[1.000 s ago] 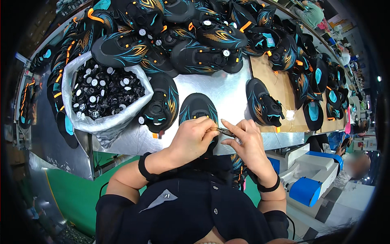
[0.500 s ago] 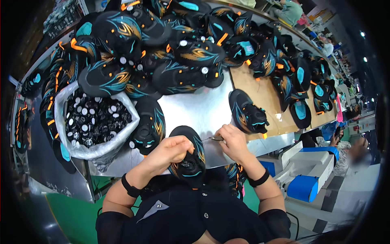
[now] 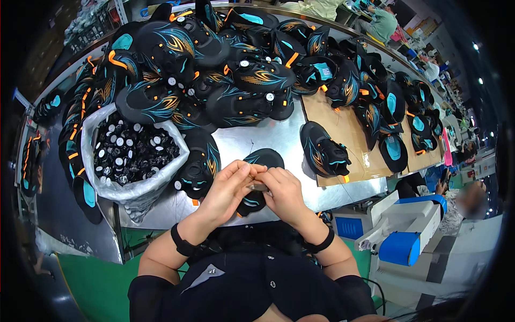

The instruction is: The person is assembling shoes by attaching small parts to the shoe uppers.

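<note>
A black shoe upper (image 3: 265, 157) with teal markings lies at the table's front edge, largely covered by both hands. Just over it, my left hand (image 3: 228, 196) pinches with thumb and fingertips; what it holds is too small to make out. My right hand (image 3: 285, 193) is closed around a small metal hand tool (image 3: 258, 187), whose kind is hidden by the fingers. The fingertips of both hands meet above the upper. Left of them rests another black upper (image 3: 199, 161), with a white-faced round dial (image 3: 177, 185) beside it. Further right lies a third upper (image 3: 322, 150).
A white plastic bag (image 3: 179, 170) full of black and white round dials stands at the left. Piled uppers (image 3: 241, 104) cover the back of the metal table (image 3: 279, 131). Brown cardboard (image 3: 354, 150) lies at the right, near a white and blue machine (image 3: 399, 248). People sit further off.
My right hand has come left with the tool, and my left hand has moved slightly right and up, so they now meet. The upper beneath has shifted and turned.
</note>
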A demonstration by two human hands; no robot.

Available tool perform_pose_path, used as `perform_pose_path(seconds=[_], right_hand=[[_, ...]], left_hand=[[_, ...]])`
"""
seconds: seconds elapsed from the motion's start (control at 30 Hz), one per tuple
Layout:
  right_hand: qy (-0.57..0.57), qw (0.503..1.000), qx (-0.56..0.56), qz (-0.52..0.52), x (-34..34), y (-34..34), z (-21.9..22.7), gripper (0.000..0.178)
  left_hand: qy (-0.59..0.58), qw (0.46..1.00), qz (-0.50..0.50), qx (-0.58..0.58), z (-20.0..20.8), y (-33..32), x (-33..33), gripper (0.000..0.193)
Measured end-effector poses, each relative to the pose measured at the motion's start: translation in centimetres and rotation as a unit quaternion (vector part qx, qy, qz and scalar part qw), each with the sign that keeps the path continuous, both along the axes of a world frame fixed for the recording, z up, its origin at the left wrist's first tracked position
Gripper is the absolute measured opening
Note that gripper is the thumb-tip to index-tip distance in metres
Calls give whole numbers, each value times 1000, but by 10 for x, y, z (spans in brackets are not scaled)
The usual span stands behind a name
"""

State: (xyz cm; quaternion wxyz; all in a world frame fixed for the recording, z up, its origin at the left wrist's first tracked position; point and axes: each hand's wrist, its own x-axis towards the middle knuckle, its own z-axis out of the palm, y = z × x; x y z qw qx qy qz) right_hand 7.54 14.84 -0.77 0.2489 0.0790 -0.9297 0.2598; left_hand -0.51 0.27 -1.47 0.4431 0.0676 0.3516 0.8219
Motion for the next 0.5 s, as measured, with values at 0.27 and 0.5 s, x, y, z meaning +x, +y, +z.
perform_pose_path(seconds=[0.27, 0.5], right_hand=[[-150, 600, -785, 25, 5, 25, -10, 13], [41, 984, -124, -123, 19, 37, 19, 16]], left_hand=[[376, 886, -2, -271, 8, 2, -2, 25], [484, 832, 45, -269, 7, 0, -12, 5]])
